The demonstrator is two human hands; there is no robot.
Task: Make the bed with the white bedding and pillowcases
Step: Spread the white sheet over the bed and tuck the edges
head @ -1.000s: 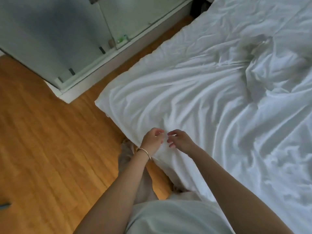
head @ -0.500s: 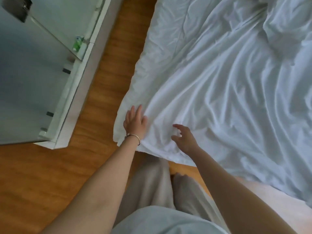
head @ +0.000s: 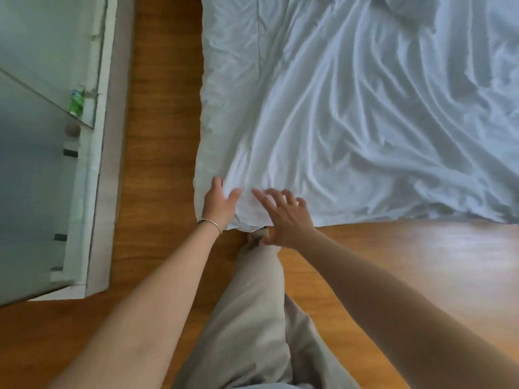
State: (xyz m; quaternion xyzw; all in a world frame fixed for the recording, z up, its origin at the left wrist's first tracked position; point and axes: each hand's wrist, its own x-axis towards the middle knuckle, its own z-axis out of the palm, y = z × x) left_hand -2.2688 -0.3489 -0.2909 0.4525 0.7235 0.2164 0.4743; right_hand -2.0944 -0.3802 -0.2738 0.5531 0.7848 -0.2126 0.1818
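Both hands have shifted to the bed's near-left corner. L hand [head: 218, 202] lies flat, fingers open, on the white sheet [head: 351, 130] at the corner; R hand [head: 283, 217] spread open, just beside, gripping nothing. Sheet runs away fwd & right; L hand nearer the corner.

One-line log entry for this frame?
stage: smoothing corner | left hand: flat on white sheet corner | right hand: open, fingers spread above edge | sheet: wrinkled

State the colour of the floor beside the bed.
Warm orange-brown wood floor, clearest in the head view.
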